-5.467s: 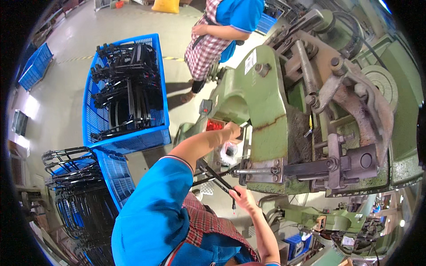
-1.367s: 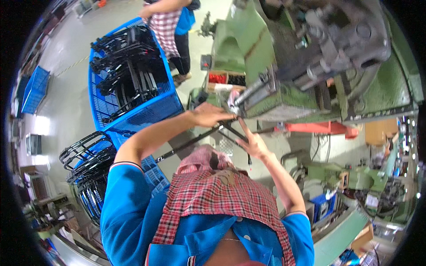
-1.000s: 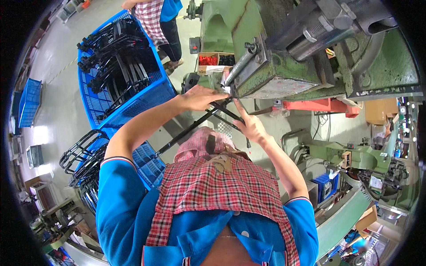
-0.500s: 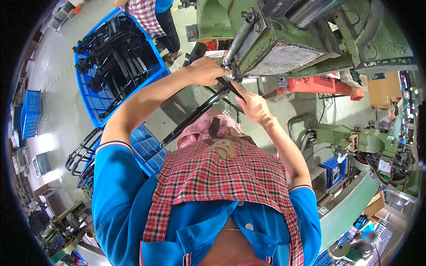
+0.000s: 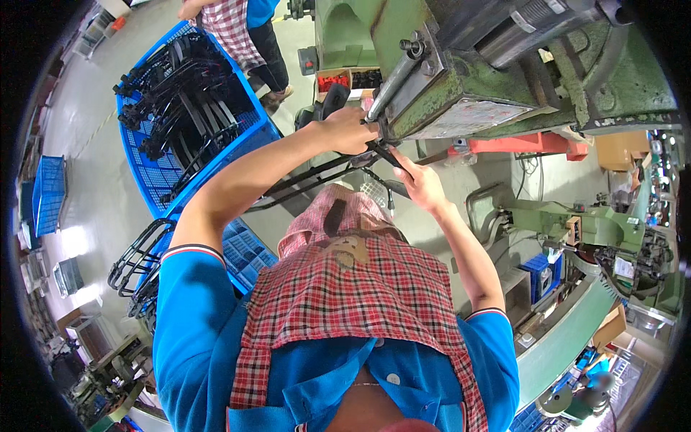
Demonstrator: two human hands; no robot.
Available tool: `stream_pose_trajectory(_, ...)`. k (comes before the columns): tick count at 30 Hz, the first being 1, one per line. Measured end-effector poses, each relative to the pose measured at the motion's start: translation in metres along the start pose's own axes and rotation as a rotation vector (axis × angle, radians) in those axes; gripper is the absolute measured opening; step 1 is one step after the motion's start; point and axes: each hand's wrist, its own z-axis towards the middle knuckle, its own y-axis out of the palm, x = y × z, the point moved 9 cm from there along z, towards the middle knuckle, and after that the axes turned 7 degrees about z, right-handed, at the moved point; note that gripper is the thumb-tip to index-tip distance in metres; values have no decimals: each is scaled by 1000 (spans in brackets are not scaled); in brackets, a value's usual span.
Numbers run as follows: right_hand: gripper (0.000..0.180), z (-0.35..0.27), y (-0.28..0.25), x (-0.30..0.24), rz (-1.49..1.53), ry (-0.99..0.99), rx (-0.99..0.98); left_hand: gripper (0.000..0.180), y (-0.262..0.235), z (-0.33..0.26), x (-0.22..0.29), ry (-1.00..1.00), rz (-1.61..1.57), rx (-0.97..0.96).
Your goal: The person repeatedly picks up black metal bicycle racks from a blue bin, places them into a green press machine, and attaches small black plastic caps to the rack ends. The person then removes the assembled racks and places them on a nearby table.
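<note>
Steadying a black tubular frame [image 5: 386, 155] at the front of a green press machine [image 5: 479, 93], a person in a blue shirt and red checked apron [image 5: 353, 295] works with both bare hands. The frame sits just below and beside a slanted steel rod [image 5: 392, 86], its long tubes running left, toward a blue crate [image 5: 241, 122] loaded with similar black parts.

The left hand [image 5: 348, 131] is bunched close at the rod's lower end, fingers folded together; exactly what they pinch is hidden, so I cannot tell. The right hand [image 5: 425, 186] has its thumb and forefinger narrowed on a bar of the frame, near its upper end.

The gravest risk, as I judge it, is a pinch: if the press acted now, the left fingertips look near enough to be caught. Support seems to be only at one end, so the long tubes could sag, twist in the grip and pull the worked end out of line. A careless swing might also knock the crate, and a short hanging end of the frame might snag the apron.
</note>
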Motion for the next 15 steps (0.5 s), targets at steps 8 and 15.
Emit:
stream_pose_trajectory(8, 44, -6, -2, 7, 28, 46, 54, 31, 6, 4, 3, 29, -50, -75)
stream_pose_trajectory(15, 40, -4, -5, -2, 48, 68, 47, 37, -5, 3, 2, 29, 17, -110)
